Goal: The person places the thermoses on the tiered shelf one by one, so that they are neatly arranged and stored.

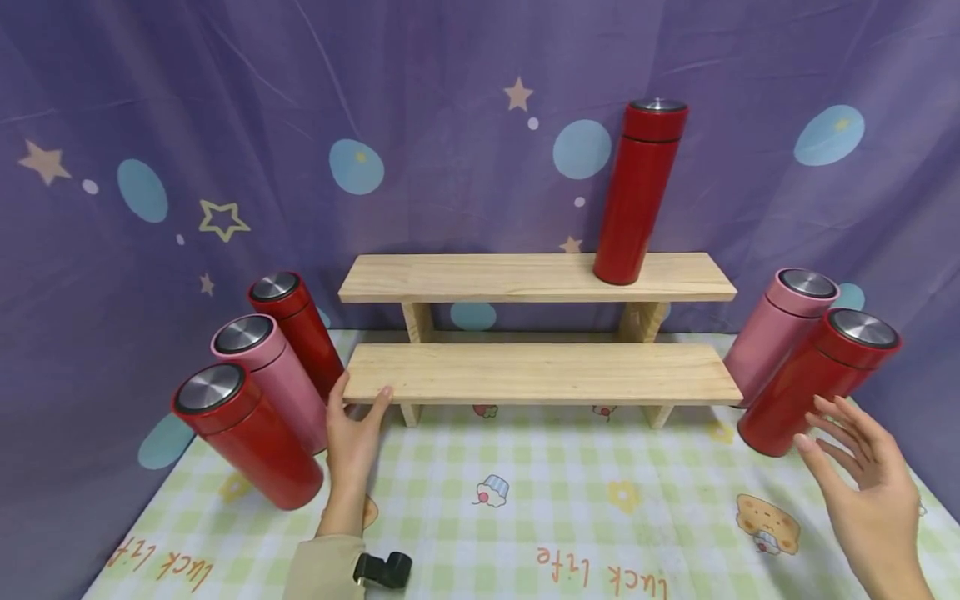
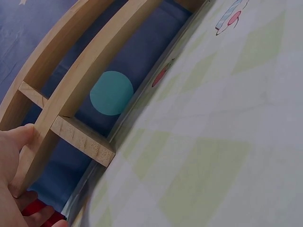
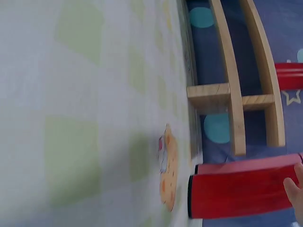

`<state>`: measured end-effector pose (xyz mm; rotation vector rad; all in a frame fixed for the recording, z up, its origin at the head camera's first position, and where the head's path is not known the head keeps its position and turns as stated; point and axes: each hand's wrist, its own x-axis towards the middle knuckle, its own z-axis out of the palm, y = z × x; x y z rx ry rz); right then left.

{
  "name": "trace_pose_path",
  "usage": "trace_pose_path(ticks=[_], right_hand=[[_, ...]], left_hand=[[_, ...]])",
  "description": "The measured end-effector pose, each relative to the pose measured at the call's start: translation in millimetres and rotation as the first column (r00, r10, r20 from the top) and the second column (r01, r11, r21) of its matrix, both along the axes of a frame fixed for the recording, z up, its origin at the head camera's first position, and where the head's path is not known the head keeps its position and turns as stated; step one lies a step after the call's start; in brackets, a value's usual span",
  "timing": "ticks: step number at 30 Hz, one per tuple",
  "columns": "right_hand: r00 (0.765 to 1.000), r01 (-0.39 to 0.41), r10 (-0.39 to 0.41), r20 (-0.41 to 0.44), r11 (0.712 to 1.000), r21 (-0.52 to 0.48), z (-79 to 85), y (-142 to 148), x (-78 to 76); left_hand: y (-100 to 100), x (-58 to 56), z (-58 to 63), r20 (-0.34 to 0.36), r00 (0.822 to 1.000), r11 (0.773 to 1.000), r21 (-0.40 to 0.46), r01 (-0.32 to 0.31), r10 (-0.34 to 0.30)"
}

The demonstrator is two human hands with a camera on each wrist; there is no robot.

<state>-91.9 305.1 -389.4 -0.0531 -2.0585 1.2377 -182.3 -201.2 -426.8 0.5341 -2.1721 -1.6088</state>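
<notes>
A two-tier wooden shelf (image 1: 540, 372) stands at the back of the table. My left hand (image 1: 356, 437) grips the left end of its lower board, thumb on the front edge and fingers round the end; the left wrist view shows the thumb (image 2: 22, 135) against the wood. On the right, my right hand (image 1: 862, 492) is beside a red thermos (image 1: 817, 379), fingers spread and loosely bent, nothing held. Behind that one stands a pink thermos (image 1: 780, 325). Another red thermos (image 1: 641, 196) is upright on the top board, right of its middle.
Left of the shelf, a front red thermos (image 1: 251, 437), a pink thermos (image 1: 277, 383) and a rear red thermos (image 1: 300, 333) stand in a row. A green-and-white checked cloth (image 1: 555, 467) covers the table. A purple patterned curtain (image 1: 450, 108) hangs behind.
</notes>
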Motion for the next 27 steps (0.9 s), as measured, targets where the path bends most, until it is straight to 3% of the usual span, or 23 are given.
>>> trace_pose_path(ticks=[5, 12, 23, 27], right_hand=[[0.995, 0.097, -0.097, -0.015, 0.995, -0.029, -6.0, 12.1, -0.2], [0.985, 0.171, -0.17, 0.02, 0.979, -0.112, -14.2, 26.0, -7.3], [0.956, 0.237, -0.195, 0.218, 0.954, -0.183, -13.2, 38.6, -21.0], [0.933, 0.246, -0.184, 0.31, 0.953, -0.176, -12.6, 41.2, -28.1]], left_hand=[[0.3, 0.2, 0.1, 0.006, 1.0, 1.0, 0.002, -0.005, 0.005], [-0.3, 0.8, -1.7, 0.012, 1.0, 1.0, 0.001, -0.012, 0.012], [0.6, 0.1, -0.4, -0.002, 1.0, 1.0, -0.011, -0.005, 0.005], [0.3, 1.6, 0.0, -0.009, 1.0, 1.0, -0.006, -0.001, 0.001]])
